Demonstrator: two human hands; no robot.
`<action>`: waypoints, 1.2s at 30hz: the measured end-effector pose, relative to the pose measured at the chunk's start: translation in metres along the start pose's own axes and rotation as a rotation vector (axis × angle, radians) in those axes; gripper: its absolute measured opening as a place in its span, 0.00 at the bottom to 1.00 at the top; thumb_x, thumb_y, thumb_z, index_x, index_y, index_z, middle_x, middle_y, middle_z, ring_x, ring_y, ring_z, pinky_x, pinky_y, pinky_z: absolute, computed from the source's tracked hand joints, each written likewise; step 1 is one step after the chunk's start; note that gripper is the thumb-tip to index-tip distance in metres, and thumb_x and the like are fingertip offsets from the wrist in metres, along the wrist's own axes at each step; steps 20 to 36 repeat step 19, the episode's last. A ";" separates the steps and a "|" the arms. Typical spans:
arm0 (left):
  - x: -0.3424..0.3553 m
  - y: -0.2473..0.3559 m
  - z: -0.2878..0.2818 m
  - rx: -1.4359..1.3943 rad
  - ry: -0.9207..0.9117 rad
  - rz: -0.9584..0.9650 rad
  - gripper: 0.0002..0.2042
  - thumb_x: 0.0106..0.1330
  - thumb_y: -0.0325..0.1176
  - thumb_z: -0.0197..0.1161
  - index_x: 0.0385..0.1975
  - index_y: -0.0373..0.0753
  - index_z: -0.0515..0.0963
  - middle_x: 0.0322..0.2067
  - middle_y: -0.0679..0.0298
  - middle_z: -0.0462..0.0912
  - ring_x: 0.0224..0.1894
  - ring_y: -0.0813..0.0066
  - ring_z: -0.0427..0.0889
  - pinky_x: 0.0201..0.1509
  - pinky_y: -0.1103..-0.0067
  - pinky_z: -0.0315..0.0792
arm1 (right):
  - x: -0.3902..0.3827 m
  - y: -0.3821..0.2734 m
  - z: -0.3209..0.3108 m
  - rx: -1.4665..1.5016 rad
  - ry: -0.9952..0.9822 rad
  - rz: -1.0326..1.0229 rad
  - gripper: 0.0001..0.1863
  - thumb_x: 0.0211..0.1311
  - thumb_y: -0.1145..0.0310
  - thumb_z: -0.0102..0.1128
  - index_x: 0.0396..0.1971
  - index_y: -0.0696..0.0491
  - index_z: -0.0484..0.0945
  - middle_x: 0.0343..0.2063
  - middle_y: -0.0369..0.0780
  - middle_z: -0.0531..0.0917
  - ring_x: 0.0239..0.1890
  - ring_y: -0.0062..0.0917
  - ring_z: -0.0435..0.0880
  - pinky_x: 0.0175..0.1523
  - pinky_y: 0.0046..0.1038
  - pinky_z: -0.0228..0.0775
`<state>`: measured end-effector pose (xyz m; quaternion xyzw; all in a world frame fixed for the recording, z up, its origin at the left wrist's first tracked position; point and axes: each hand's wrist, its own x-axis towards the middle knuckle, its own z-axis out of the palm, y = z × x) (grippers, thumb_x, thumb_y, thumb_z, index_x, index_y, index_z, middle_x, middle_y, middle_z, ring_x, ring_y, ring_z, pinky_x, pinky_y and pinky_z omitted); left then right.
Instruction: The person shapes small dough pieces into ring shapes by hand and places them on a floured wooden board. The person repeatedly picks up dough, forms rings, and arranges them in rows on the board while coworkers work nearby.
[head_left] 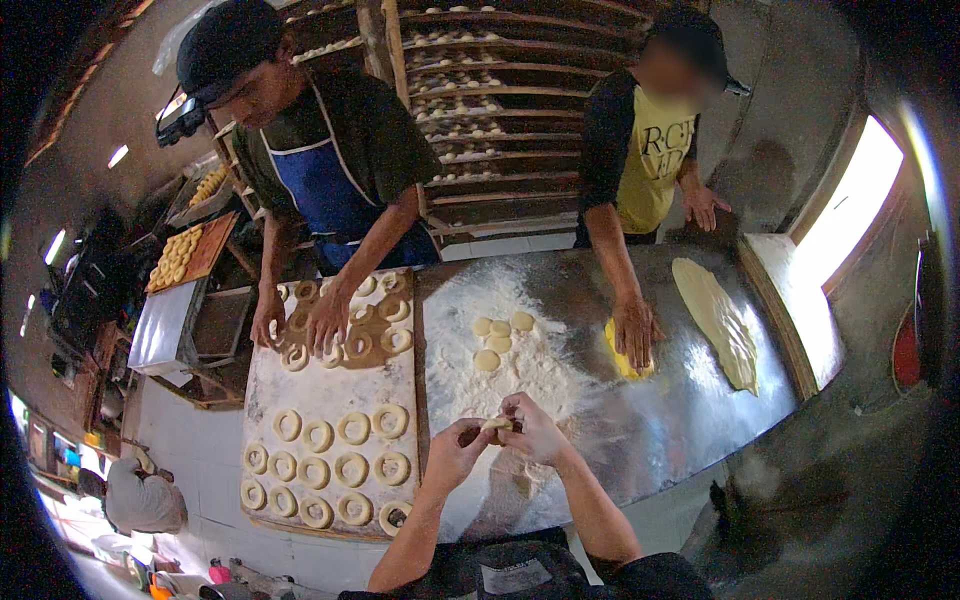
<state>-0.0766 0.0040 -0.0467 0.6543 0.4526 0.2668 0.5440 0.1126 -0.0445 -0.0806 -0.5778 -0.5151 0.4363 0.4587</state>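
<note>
Between my two hands, over the floured metal table, is a small piece of pale dough. My left hand pinches it from the left, and my right hand grips it from the right with curled fingers. Its full shape is partly hidden by my fingers. Just beyond lie several flattened dough rounds on a patch of loose flour. To the left, a floured wooden board carries rows of dough rings.
Across the board, a co-worker in a blue apron has both hands among the rings. Another person in a yellow shirt presses a yellow piece on the table. A long dough sheet lies right. Laden shelves stand behind.
</note>
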 end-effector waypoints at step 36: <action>0.004 -0.039 0.011 -1.019 -0.051 0.352 0.30 0.62 0.42 0.69 0.60 0.48 0.61 0.39 0.60 0.77 0.49 0.64 0.79 0.59 0.68 0.74 | 0.029 0.004 0.034 0.882 0.075 0.258 0.30 0.63 0.53 0.60 0.61 0.48 0.64 0.48 0.53 0.81 0.41 0.33 0.83 0.58 0.33 0.73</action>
